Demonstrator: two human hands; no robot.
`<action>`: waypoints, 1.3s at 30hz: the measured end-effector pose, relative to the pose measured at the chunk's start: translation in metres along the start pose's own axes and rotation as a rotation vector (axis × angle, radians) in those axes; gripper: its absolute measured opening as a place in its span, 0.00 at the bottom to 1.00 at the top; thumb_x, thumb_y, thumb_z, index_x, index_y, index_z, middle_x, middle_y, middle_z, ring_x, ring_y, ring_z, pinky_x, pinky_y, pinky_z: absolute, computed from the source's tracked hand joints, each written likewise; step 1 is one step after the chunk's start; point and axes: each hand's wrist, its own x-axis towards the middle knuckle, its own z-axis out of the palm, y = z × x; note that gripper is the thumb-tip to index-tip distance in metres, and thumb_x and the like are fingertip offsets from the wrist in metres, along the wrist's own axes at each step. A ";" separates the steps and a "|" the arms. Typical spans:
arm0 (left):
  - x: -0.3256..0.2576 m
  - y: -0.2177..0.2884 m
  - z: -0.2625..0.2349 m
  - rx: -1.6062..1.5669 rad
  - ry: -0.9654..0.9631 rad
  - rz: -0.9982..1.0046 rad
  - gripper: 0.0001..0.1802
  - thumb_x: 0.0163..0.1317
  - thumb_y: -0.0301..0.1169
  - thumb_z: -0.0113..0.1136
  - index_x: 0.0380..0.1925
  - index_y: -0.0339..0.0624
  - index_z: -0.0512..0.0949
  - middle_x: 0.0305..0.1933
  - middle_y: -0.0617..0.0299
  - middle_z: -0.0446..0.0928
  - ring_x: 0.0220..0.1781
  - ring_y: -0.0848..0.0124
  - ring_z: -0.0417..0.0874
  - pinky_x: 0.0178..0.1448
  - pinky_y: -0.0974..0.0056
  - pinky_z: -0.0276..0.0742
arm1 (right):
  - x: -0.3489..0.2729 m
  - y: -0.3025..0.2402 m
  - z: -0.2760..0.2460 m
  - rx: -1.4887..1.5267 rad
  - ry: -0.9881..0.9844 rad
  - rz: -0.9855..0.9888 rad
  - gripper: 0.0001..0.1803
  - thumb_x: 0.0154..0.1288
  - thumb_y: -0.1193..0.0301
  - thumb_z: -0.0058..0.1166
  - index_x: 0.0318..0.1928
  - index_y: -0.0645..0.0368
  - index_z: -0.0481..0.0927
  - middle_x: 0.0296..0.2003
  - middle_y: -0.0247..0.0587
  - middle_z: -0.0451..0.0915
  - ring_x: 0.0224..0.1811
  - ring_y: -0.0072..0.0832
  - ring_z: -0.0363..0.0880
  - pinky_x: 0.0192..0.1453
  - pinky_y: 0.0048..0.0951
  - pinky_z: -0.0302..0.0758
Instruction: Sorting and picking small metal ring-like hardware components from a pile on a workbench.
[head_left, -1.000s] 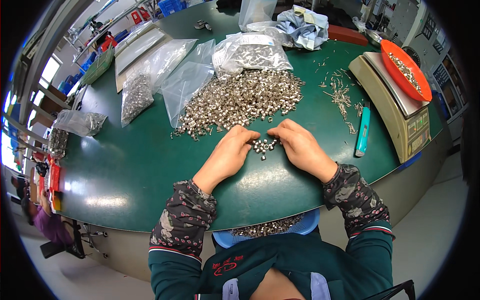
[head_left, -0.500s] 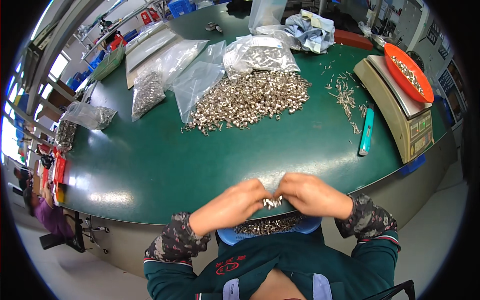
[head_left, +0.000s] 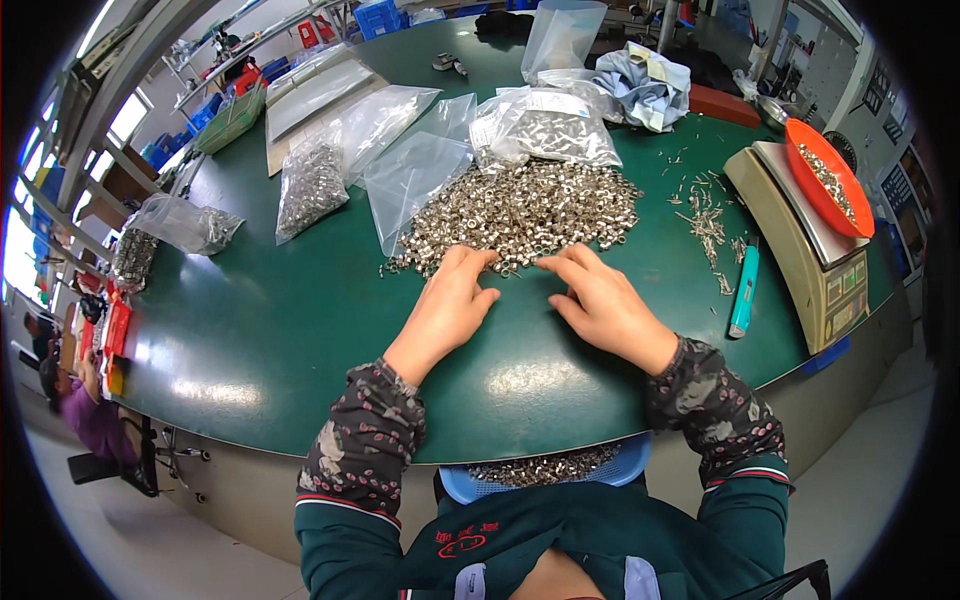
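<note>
Pile of small metal rings [head_left: 540, 205] rests on the green bench [head_left: 300, 330]. Left hand [head_left: 447, 302] and right hand [head_left: 612, 308] at the pile's near edge, both released, fingers loosely bent; fingertip contact cannot be told. Clear bag of parts [head_left: 565, 137]: pile's far edge. Teal cutter [head_left: 745, 292], then scale [head_left: 790, 235]: right of pile. Blue basket [head_left: 460, 487]: nearer the body than the pile.

The pile [head_left: 540, 205] is lying on the table [head_left: 300, 330], with a bag [head_left: 565, 130] sitting behind it and another bag [head_left: 312, 185] lying to its left. The left hand [head_left: 450, 305] and right hand [head_left: 608, 308] are sitting side by side at the pile's near edge. To its right, pins [head_left: 706, 225] are lying; a knife [head_left: 745, 292] is resting between them and the scale [head_left: 775, 220], which is bearing a bowl [head_left: 852, 180]. A basket [head_left: 630, 462] is sitting below the near table edge.
</note>
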 end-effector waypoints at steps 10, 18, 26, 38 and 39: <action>0.011 0.001 0.024 0.013 -0.044 0.097 0.25 0.54 0.21 0.64 0.54 0.37 0.73 0.47 0.58 0.68 0.34 0.70 0.73 0.41 0.66 0.73 | 0.011 0.015 0.014 -0.137 0.057 -0.068 0.18 0.55 0.77 0.58 0.49 0.60 0.75 0.41 0.43 0.71 0.43 0.42 0.76 0.46 0.39 0.74; -0.009 0.009 0.011 -0.021 -0.090 0.050 0.29 0.50 0.24 0.68 0.55 0.40 0.72 0.46 0.61 0.67 0.35 0.71 0.72 0.42 0.67 0.73 | -0.016 0.014 -0.004 -0.016 0.013 0.089 0.15 0.53 0.78 0.61 0.42 0.61 0.75 0.38 0.43 0.73 0.41 0.42 0.76 0.44 0.38 0.74; -0.004 0.014 0.023 0.071 -0.091 0.070 0.31 0.51 0.30 0.68 0.57 0.41 0.71 0.46 0.59 0.68 0.37 0.67 0.74 0.43 0.64 0.74 | -0.013 0.018 0.000 0.112 0.093 0.112 0.13 0.54 0.79 0.60 0.40 0.61 0.74 0.35 0.43 0.73 0.35 0.40 0.78 0.37 0.37 0.75; 0.015 0.023 0.038 0.197 -0.040 0.113 0.27 0.52 0.34 0.67 0.54 0.45 0.73 0.49 0.55 0.68 0.46 0.57 0.79 0.47 0.55 0.77 | -0.011 0.015 0.001 0.038 0.123 0.152 0.13 0.55 0.76 0.61 0.41 0.62 0.75 0.39 0.45 0.72 0.38 0.44 0.77 0.42 0.40 0.75; 0.016 0.022 0.039 0.193 -0.016 0.140 0.25 0.52 0.33 0.67 0.52 0.46 0.74 0.49 0.56 0.68 0.45 0.57 0.79 0.46 0.55 0.77 | -0.011 0.013 0.001 0.038 0.121 0.151 0.13 0.55 0.76 0.61 0.41 0.62 0.75 0.39 0.45 0.72 0.38 0.44 0.77 0.42 0.40 0.75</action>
